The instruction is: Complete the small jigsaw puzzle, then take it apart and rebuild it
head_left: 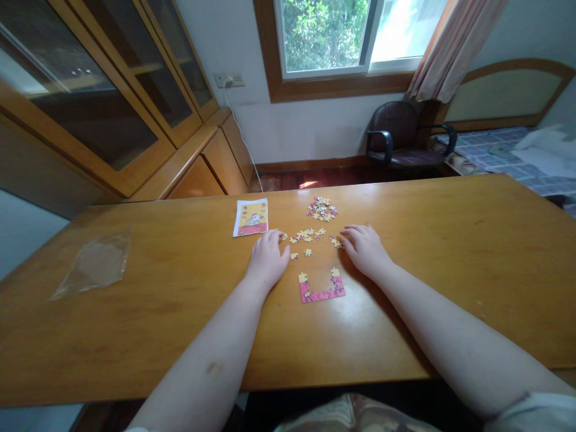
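My left hand rests on the table, thumb apart from its outstretched fingers, with the fingertips beside a loose yellow puzzle piece. Across from it, my right hand lies with fingers loosely extended, nearest a few yellow and pink puzzle pieces; whether it touches them is hard to see. Between the hands is a loose row of yellow puzzle pieces, with a single yellow piece just below. Closer to me sits a joined, U-shaped part of the jigsaw, pink along the bottom with yellow tips.
A heap of mixed puzzle pieces lies at the far side of the wooden table. The reference picture card is left of it. A clear plastic bag lies at the left. An office chair stands beyond.
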Demonstrator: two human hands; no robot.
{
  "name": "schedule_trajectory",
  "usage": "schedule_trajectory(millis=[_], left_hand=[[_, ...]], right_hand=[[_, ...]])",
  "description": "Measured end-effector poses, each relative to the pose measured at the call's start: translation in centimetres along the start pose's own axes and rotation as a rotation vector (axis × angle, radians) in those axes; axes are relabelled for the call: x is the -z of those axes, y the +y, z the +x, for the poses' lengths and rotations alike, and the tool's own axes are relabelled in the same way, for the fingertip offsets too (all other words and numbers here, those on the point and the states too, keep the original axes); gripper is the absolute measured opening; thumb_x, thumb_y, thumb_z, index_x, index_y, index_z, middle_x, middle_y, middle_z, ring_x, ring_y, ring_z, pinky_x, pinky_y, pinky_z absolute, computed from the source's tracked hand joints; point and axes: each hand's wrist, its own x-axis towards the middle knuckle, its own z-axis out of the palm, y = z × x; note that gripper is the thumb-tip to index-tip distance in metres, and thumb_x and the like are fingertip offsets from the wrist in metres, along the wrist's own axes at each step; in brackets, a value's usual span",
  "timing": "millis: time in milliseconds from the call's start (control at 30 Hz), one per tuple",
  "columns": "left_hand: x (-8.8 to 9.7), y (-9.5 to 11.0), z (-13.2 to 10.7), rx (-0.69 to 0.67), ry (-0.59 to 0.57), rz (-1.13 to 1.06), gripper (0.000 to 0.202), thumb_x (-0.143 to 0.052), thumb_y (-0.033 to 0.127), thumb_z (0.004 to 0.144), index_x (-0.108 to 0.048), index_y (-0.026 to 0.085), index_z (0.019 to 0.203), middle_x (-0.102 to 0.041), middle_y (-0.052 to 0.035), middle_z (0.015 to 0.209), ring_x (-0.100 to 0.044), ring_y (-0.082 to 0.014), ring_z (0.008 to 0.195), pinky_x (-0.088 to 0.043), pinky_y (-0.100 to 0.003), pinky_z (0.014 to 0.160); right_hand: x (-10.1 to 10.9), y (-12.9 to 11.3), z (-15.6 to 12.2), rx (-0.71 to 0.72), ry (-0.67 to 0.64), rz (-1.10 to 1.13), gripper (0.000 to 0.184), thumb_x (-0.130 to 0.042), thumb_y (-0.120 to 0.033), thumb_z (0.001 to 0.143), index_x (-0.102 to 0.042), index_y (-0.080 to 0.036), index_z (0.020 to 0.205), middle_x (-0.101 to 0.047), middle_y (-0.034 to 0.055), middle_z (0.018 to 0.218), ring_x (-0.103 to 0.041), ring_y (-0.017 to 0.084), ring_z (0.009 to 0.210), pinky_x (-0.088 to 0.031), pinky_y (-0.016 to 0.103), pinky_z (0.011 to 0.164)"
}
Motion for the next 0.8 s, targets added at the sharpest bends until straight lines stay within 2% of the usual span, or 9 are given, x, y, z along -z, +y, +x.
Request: schedule_trajectory(millis=[100,200,433,600,800], left_hand=[[0.25,-0.23,0.18,0.069,0.066,-0.021,0.028,-0.050,0.023,0.083,-0.057,0.017,0.110,-0.060,-0.0109,0.116,-0.055,-0.0264,0.113,-0.044,-0.042,0.101],[0.27,-0.39,0.29,0.074,0.044,-0.016,0.027,-0.049,0.023,0.083,-0.058,0.018,0.107,-0.061,-0.0104,0.116,-0.055,-0.0266,0.112,-0.044,-0.043,0.101],[-0.54,-0.66,0.45,0.004,-0.079,0.065,0.039,-0.051,0.031,0.085,-0.057,0.018,0.121,-0.050,-0.0104,0.140,-0.043,-0.0289,0.130,-0.033,-0.046,0.111],[-0.43,-0.43,0.42,-0.033,-0.110,0.067,0.038,-0.051,0.032,0.085,-0.058,0.021,0.120,-0.059,-0.0062,0.131,-0.048,-0.0267,0.124,-0.034,-0.045,0.109],[-0.40,-0.57,0.49,-0.015,-0.068,0.033,0.033,-0.051,0.031,0.084,-0.062,0.019,0.113,-0.064,-0.0078,0.117,-0.056,-0.0263,0.111,-0.042,-0.043,0.101]], right_hand=[[0.10,0.33,0.17,-0.076,0.009,-0.011,0.027,-0.043,-0.022,0.090,-0.068,-0.017,0.102,-0.067,0.0094,0.114,-0.056,0.026,0.108,-0.035,0.043,0.099],[0.29,0.36,0.26,-0.114,-0.009,-0.021,0.028,-0.044,-0.015,0.086,-0.068,-0.017,0.100,-0.069,0.0084,0.110,-0.057,0.025,0.105,-0.038,0.039,0.095],[0.49,0.04,0.22,-0.118,-0.020,-0.004,0.027,-0.044,-0.016,0.086,-0.068,-0.016,0.099,-0.069,0.0082,0.108,-0.058,0.025,0.104,-0.039,0.037,0.093],[0.41,0.25,0.21,-0.132,-0.015,0.000,0.029,-0.043,-0.013,0.085,-0.069,-0.017,0.098,-0.070,0.0080,0.107,-0.059,0.024,0.104,-0.040,0.037,0.093],[0.22,0.35,0.21,-0.127,-0.013,-0.005,0.029,-0.043,-0.015,0.087,-0.070,-0.018,0.098,-0.071,0.0079,0.105,-0.059,0.025,0.100,-0.041,0.038,0.091]])
